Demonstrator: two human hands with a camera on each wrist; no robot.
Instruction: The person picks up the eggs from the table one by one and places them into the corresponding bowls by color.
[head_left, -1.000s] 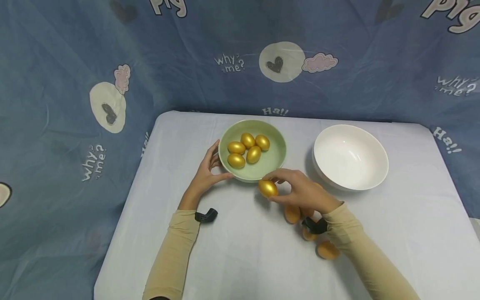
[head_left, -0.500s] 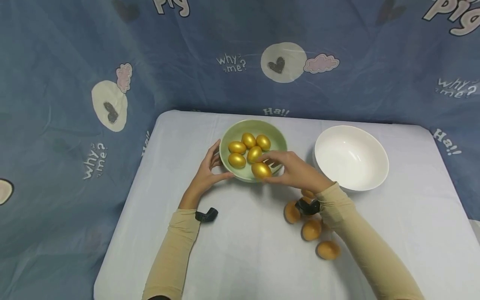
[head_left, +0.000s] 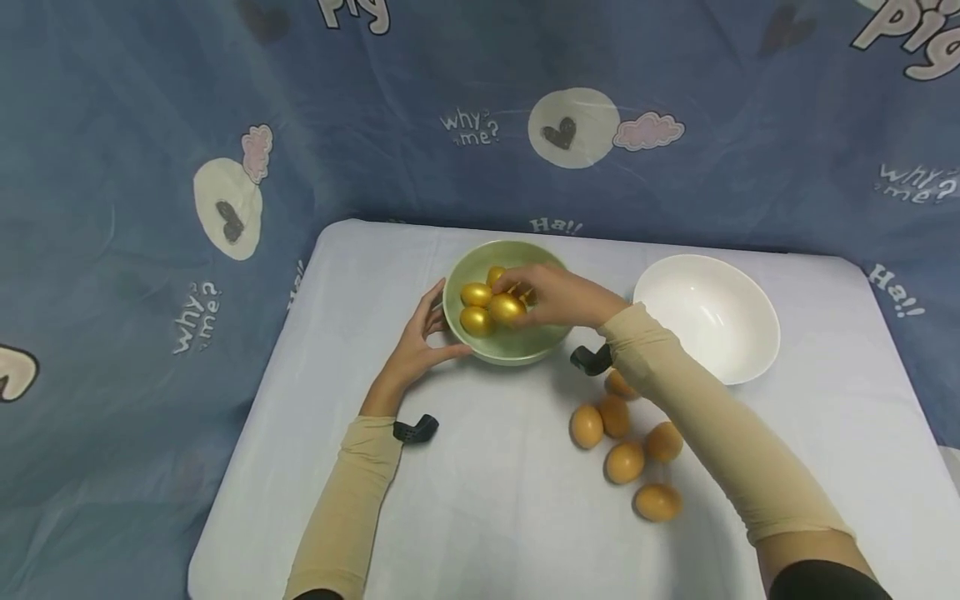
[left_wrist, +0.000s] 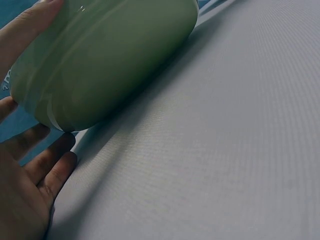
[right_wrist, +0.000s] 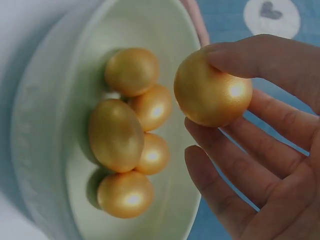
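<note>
A pale green bowl stands at the back of the table with several golden eggs in it. My left hand holds the bowl's left side, thumb toward the front and fingers farther back; the left wrist view shows the thumb and fingertips on its outer wall. Over the bowl's inside, my right hand pinches another golden egg between thumb and fingers. In the right wrist view this egg appears apart from the others. The right hand covers part of the bowl's contents in the head view.
Several brown eggs lie loose on the white tablecloth below the right forearm. A white bowl stands at the back right, partly behind the right sleeve. A blue printed curtain hangs behind the table.
My right hand has carried the golden egg from the bowl's front edge back and left, over the eggs inside. The left hand stays on the bowl.
</note>
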